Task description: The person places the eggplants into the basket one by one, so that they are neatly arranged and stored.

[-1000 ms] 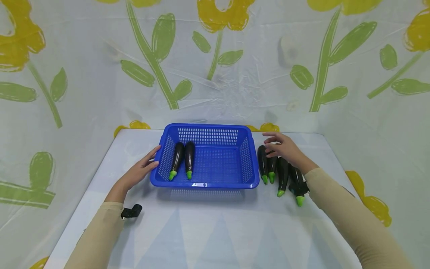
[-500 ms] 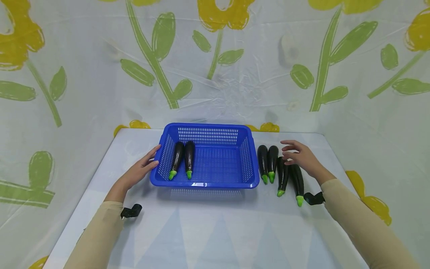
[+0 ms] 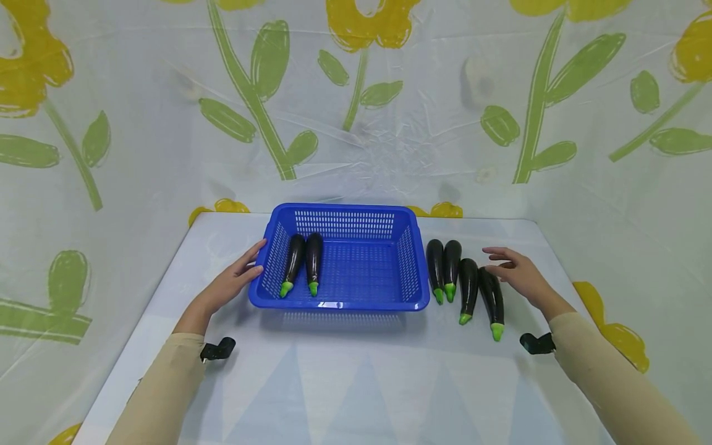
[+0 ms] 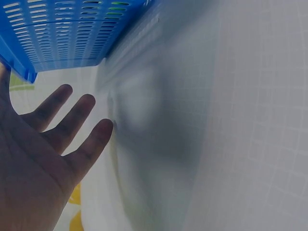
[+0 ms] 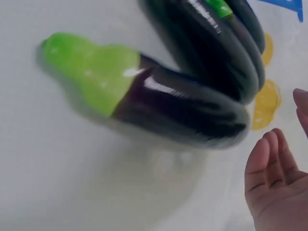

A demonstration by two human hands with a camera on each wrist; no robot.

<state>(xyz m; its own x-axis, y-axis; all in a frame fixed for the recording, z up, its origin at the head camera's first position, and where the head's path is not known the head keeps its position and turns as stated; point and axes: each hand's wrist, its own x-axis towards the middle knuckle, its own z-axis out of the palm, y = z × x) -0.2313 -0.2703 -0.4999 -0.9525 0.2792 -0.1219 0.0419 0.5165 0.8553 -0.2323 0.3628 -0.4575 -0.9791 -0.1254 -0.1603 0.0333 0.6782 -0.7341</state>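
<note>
A blue plastic basket (image 3: pixel 364 306) stands mid-table with two dark eggplants inside, a left one (image 3: pixel 295 259) and a right one (image 3: pixel 314 259), their green stem ends toward me. My left hand (image 3: pixel 228 285) rests its fingers against the basket's left rim; in the left wrist view its fingers (image 4: pixel 72 122) are spread beside the basket wall. Several more eggplants lie in a row right of the basket. Over the upper end of the rightmost eggplant (image 3: pixel 492 303) is my right hand (image 3: pixel 520 276), holding nothing. In the right wrist view, loosely bent fingers (image 5: pixel 272 166) sit apart from that eggplant (image 5: pixel 183 108).
The white table (image 3: pixel 345 383) has pale blue triangles along its front. Flower-printed sheeting (image 3: pixel 389 148) rises behind and at both sides. A black wrist camera (image 3: pixel 536 343) sits on the right wrist, another black camera (image 3: pixel 218 350) on the left.
My right hand has moved rightward and toward me, from above the eggplants nearest the basket to the rightmost one. The left hand, basket and eggplants have stayed in place.
</note>
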